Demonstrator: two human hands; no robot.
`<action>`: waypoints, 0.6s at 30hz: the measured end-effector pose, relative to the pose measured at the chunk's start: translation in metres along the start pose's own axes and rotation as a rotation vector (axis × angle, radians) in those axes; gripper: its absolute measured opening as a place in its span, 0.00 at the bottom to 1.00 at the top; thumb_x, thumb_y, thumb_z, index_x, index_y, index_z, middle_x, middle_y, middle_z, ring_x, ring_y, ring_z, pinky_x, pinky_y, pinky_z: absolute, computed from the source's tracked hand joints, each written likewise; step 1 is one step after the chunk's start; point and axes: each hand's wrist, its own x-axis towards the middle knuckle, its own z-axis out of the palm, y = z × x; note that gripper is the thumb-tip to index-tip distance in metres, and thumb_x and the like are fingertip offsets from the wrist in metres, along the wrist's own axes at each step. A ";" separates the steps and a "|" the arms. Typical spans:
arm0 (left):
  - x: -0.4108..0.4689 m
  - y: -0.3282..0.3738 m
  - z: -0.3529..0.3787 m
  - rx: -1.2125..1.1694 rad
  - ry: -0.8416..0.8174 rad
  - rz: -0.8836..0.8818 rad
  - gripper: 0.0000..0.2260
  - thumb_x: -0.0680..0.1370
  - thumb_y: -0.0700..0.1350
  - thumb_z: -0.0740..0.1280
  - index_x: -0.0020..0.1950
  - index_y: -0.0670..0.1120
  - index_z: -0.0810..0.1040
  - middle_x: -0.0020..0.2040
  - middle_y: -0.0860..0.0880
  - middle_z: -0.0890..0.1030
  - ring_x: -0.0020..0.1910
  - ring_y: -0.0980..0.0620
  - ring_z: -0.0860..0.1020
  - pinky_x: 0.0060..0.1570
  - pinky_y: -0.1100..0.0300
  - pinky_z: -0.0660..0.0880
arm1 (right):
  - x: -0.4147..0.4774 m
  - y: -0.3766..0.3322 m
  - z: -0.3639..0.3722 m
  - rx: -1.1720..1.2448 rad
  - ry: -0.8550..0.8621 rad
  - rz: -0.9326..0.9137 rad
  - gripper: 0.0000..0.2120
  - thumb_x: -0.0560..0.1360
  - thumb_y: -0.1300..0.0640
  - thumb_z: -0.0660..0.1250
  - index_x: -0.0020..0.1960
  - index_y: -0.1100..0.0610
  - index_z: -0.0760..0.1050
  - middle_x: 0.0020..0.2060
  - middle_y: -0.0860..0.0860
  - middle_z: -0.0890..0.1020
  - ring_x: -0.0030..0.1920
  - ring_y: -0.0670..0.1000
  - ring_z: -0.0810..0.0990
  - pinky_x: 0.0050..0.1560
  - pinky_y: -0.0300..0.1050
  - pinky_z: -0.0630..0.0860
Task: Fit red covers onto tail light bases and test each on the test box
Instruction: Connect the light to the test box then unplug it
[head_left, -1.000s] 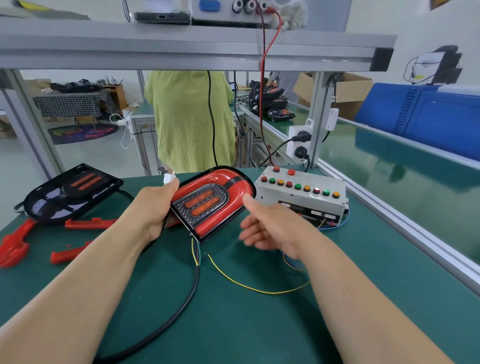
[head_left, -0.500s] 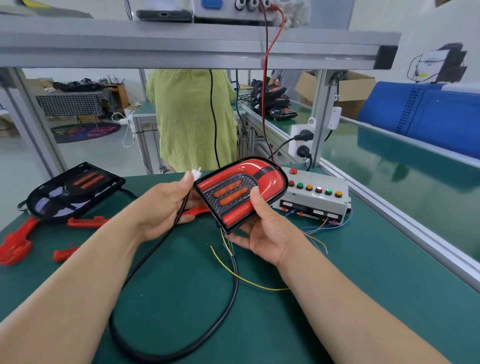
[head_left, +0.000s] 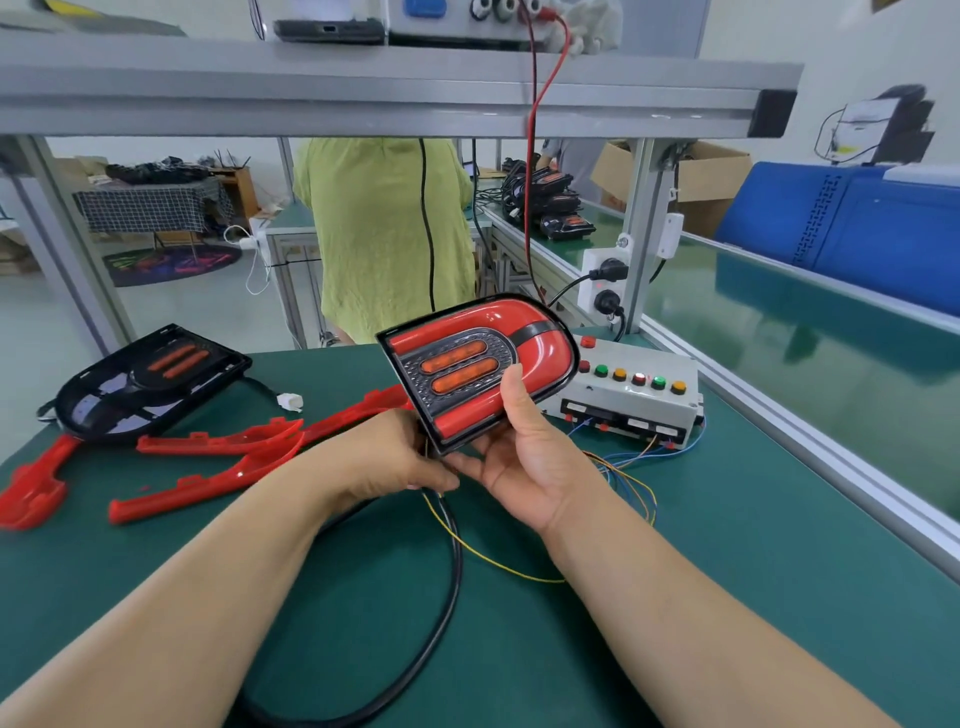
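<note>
An assembled tail light (head_left: 478, 364) with its red cover on is lifted above the green bench, tilted toward me. My right hand (head_left: 524, 462) grips its lower edge, thumb on the red face. My left hand (head_left: 400, 457) pinches the black cable (head_left: 447, 613) just under the light's lower corner. The grey test box (head_left: 631, 397) with coloured buttons sits behind the light, to the right. A bare black base (head_left: 145, 384) lies at the far left, with loose red covers (head_left: 218, 457) in front of it.
A person in a green shirt (head_left: 384, 234) stands beyond the bench. Thin coloured wires (head_left: 623, 473) run from the test box over the mat. An aluminium frame post (head_left: 644, 234) with a power socket stands at the right rear; a shelf spans overhead.
The tail light has risen and moved right in front of the test box. My left hand slid from the light's left side down to the cable under it.
</note>
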 end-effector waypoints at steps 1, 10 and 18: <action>0.001 -0.001 0.000 0.013 0.034 -0.027 0.13 0.70 0.26 0.72 0.52 0.37 0.81 0.40 0.45 0.84 0.41 0.49 0.81 0.39 0.60 0.77 | 0.001 0.000 0.000 -0.002 0.015 -0.001 0.29 0.67 0.40 0.68 0.62 0.57 0.77 0.56 0.55 0.84 0.54 0.52 0.83 0.53 0.53 0.82; 0.006 -0.002 0.002 0.127 0.149 0.016 0.16 0.76 0.30 0.67 0.63 0.41 0.73 0.41 0.48 0.85 0.38 0.53 0.85 0.37 0.60 0.79 | 0.001 -0.002 -0.002 -0.071 0.066 0.090 0.34 0.64 0.34 0.68 0.60 0.57 0.78 0.53 0.57 0.83 0.53 0.55 0.82 0.61 0.54 0.77; 0.002 0.007 -0.003 0.106 0.067 -0.156 0.17 0.73 0.36 0.71 0.60 0.43 0.70 0.38 0.44 0.86 0.35 0.48 0.84 0.38 0.57 0.75 | 0.001 -0.017 -0.006 -0.053 0.058 0.060 0.36 0.65 0.36 0.66 0.63 0.60 0.76 0.51 0.58 0.85 0.49 0.55 0.86 0.57 0.52 0.80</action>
